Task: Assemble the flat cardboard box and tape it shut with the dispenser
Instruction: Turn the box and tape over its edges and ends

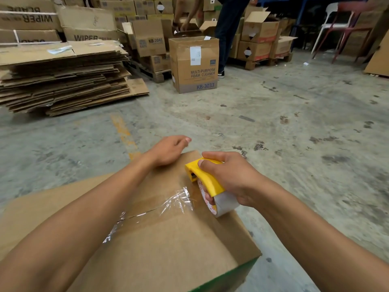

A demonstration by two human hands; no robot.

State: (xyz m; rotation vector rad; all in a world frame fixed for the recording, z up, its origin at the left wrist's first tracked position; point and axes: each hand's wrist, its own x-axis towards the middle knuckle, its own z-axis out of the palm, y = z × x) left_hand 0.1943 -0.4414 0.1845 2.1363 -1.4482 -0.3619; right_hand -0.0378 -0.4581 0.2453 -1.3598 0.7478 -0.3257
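Observation:
A brown cardboard box (pixel 174 245) stands in front of me with its top flaps folded shut. A strip of clear tape (pixel 168 204) runs along the seam between the flaps, wrinkled near its far end. My right hand (pixel 229 175) grips the yellow tape dispenser (pixel 205 175), whose roll rests on the box's right edge. My left hand (pixel 168 150) lies palm down on the far edge of the box top, fingers curled over the rim, holding nothing.
A pile of flat cardboard boxes (pixel 63 76) lies on the concrete floor at the left. An open "Multi Purpose Foam Cleaner" carton (pixel 194 66) stands ahead. Behind it a person (pixel 227 28) bends over stacked cartons on pallets. A red and white chair (pixel 345 28) stands at the far right.

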